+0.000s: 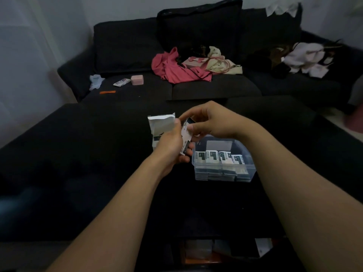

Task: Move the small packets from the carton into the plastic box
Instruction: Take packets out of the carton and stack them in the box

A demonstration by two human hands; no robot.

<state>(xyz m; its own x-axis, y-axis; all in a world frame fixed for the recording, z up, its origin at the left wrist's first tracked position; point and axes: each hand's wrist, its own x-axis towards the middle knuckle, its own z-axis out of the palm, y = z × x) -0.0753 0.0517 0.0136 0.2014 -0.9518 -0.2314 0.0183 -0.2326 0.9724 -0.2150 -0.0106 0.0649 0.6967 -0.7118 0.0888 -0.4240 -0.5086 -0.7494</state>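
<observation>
Head camera — looks forward-down, close over hands [194,134], sofa [127,46] beyond.

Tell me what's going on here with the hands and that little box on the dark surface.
A person is moving small packets out of a white carton into a clear plastic box. The left hand holds a stack of packets just above the box's left edge, and the right hand pinches the top one with its fingers. A row of packets already stands inside the box. The carton stands open behind the left hand.
</observation>
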